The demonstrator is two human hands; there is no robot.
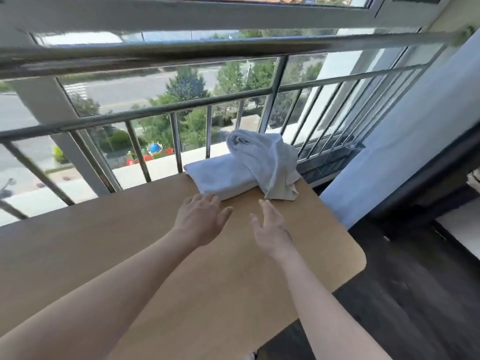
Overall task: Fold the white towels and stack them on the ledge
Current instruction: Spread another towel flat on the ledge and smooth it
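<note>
A folded white towel (220,178) lies flat at the far right corner of the wooden ledge (130,255). A second, crumpled white towel (267,162) is draped over its right half and hangs down to the wood. My left hand (201,219) hovers just in front of the folded towel, fingers spread and straight, fingertips close to its near edge. My right hand (271,229) is beside it, palm turned inward, fingers straight, fingertips a little short of the crumpled towel. Neither hand holds anything.
A metal railing (181,107) with vertical bars runs right behind the ledge, in front of a window over a street. The ledge's rounded right corner (361,258) drops off to a dark floor. A white and dark wall panel (415,157) stands to the right.
</note>
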